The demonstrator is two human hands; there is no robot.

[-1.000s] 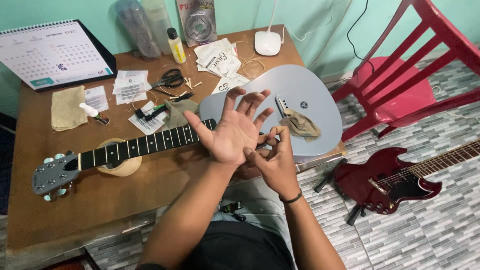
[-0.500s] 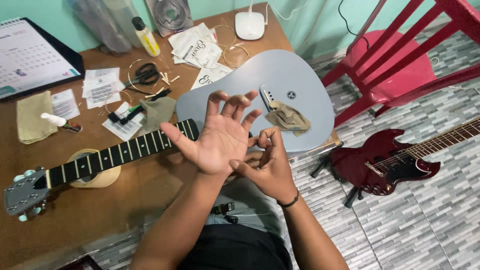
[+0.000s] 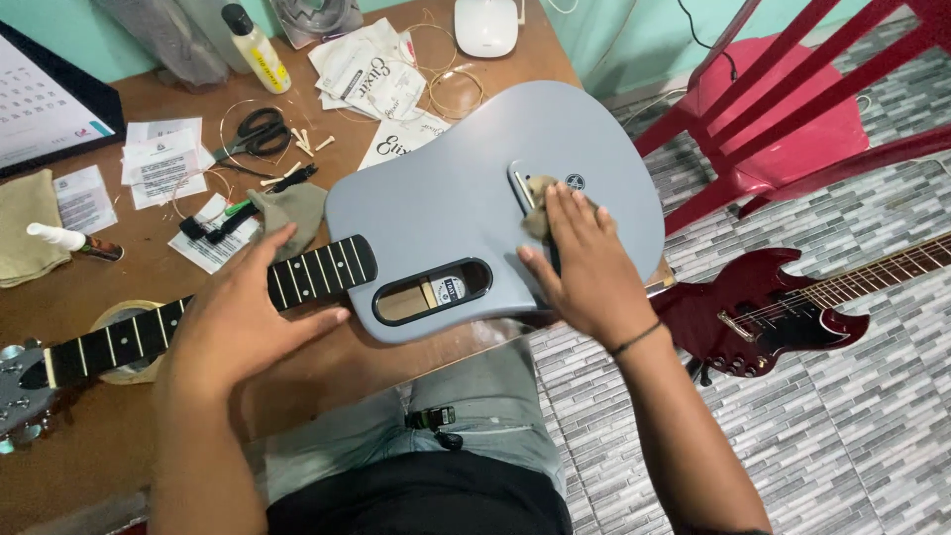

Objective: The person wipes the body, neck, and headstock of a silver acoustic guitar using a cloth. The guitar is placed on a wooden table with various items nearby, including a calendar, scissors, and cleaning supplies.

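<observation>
Grey-blue guitar [image 3: 446, 213] flat on the brown wooden table [image 3: 89, 466], body toward the right edge, neck [image 3: 198, 307] running down and to the left, headstock [image 3: 20, 391] at far left. Long axis thus from upper right to lower left, a little slanted across the lap.

Left hand [image 3: 243, 317] over the neck just where the fretboard meets the body, fingers close together and curved over the frets, thumb stretched toward the body; resting on it more than clamping, real grip around the neck not possible to tell. Right hand [image 3: 584, 263] flat on the lower part of the body, fingers fairly spread, pressing a small beige cloth [image 3: 540, 198] against the bridge [image 3: 523, 183]. Cloth mostly hidden under the fingertips, only one crumpled corner visible.

Bridge directly under and just ahead of the right fingers, well apart from the left hand; right hand clearly the nearer one. Oval soundhole [image 3: 434, 292] between both hands.

Around: scissors [image 3: 260, 131], string packets [image 3: 371, 69], small yellow bottle [image 3: 256, 48], tape roll [image 3: 124, 342] under the neck. Red electric guitar [image 3: 783, 317] on the tiled floor to the right, beside a red chair [image 3: 792, 109].
</observation>
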